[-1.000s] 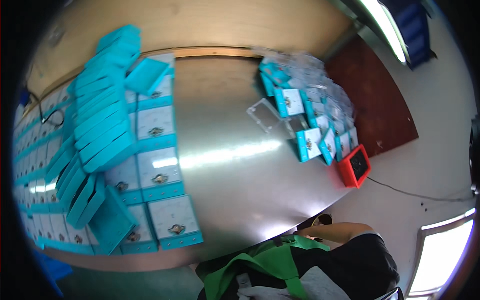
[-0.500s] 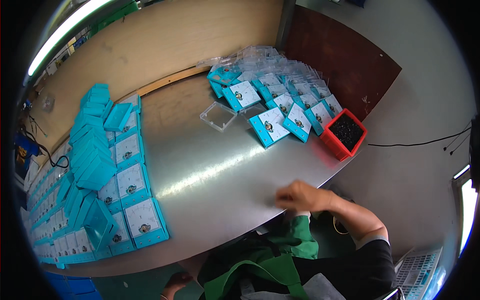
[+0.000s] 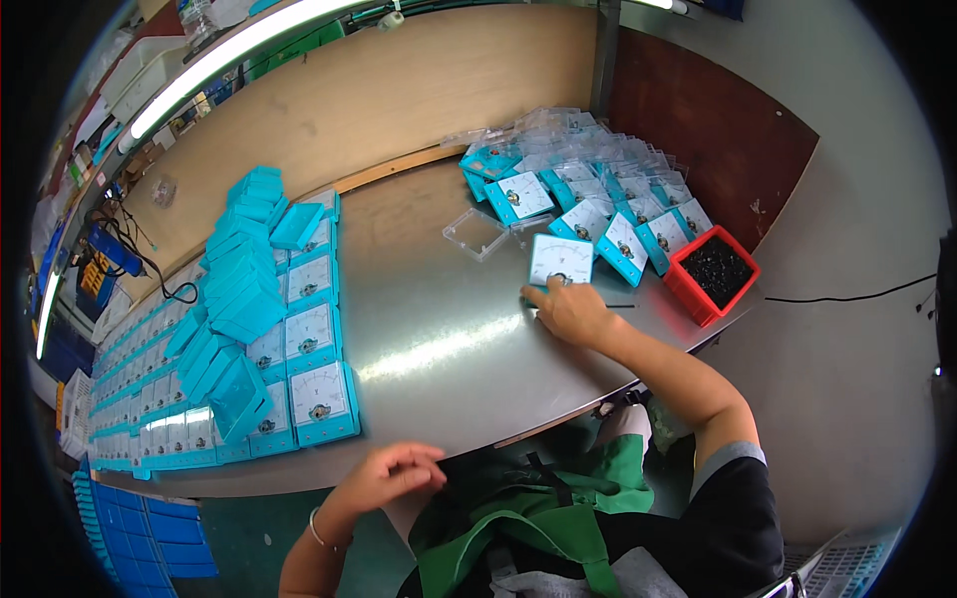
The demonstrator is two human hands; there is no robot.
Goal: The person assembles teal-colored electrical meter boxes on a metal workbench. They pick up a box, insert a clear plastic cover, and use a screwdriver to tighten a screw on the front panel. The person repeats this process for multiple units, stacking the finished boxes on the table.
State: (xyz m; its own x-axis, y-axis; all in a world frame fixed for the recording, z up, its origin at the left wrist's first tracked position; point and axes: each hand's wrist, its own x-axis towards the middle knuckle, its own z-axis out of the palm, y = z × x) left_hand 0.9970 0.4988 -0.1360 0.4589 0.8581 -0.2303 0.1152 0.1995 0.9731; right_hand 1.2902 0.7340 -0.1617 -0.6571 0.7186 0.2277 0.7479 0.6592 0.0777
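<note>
free to pass over mid worktop (image 3: 409, 269); blocked left by stacked teal cases (image 3: 247, 299), right by meters (image 3: 625, 244) and red bin (image 3: 688, 297).

A pale bracelet (image 3: 316, 528) sits behind the left fingers (image 3: 423, 454), a grey-cuffed black short sleeve (image 3: 736, 523) and green apron (image 3: 558, 530) well behind the right fingers (image 3: 539, 298).

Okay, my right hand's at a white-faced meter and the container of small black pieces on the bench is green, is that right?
Not quite: in the head view the container of small black pieces on the bench is red, not green; your right hand is at a white-faced meter.
</note>
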